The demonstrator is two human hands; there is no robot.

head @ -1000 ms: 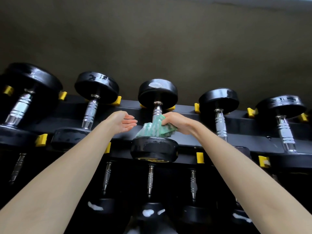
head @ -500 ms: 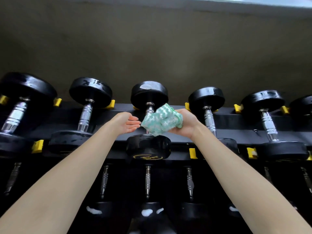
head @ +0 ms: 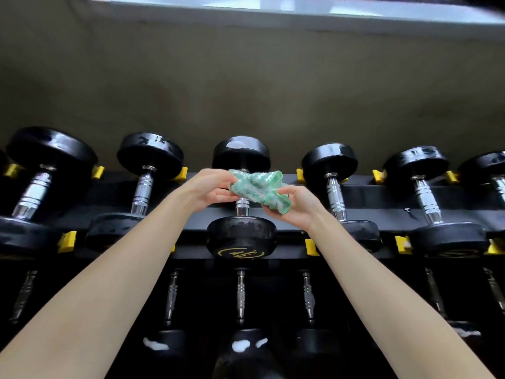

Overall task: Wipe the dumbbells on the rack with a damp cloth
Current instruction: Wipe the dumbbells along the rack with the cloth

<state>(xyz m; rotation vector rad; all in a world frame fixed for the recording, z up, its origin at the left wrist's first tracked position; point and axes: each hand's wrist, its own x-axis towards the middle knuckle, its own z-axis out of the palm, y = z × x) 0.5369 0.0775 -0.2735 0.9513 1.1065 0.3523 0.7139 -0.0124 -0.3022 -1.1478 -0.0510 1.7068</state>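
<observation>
Head view looks across a black rack (head: 382, 192) with dumbbells lying side by side between yellow stops (head: 67, 241). A lower row (head: 240, 296) sits in shadow beneath, and a dull brown wall (head: 246, 91) rises behind. My hands and the cloth (head: 257, 187) cover most of the middle dumbbell (head: 241, 233) handle, leaving only a short piece of it showing. The cloth is bunched between my hands just above that handle. My left hand (head: 207, 190) pinches its left edge with curled fingers and thumb, and my right hand (head: 296, 207) grips its lower right end. The cloth is green and white, nubby and crumpled. The dumbbell heads are round, black and streaked with wet patches, and the handles are ridged chrome.
</observation>
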